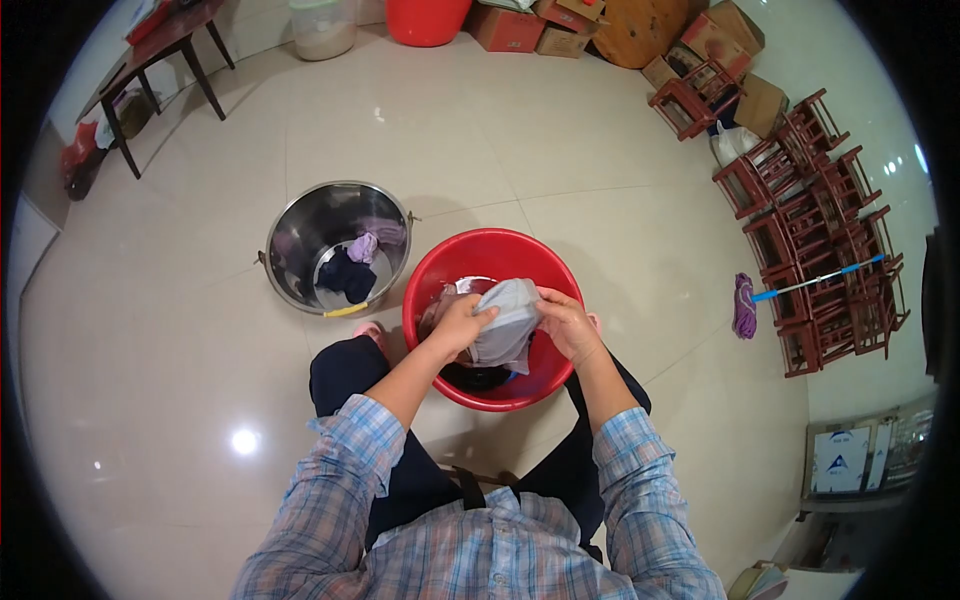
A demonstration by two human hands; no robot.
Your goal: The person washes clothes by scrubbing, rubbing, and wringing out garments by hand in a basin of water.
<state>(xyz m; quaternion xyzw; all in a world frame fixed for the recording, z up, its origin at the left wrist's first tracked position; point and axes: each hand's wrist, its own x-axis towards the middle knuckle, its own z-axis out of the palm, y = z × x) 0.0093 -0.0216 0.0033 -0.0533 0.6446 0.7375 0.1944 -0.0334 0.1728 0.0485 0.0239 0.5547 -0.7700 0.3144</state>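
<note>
A grey piece of cloth (507, 322) is held up between my two hands over a red basin (563, 262). My left hand (463, 328) grips its left side, thumb on top. At its upper right edge, my right hand (566, 322) pinches the fabric. Inside the basin, partly hidden under the cloth, lie brownish fabric and something black (475, 378). A steel bucket (290, 225) stands to the left of the basin, holding a dark cloth (345, 275) and a light purple cloth (363, 247).
Stacked red-brown wooden stools (800, 225) line the right wall, with a purple-headed mop (745, 305) beside them. Cardboard boxes (505, 30), a red tub (425, 20) and a lidded white bucket (323, 30) stand along the far wall. A dark table (165, 45) is at far left.
</note>
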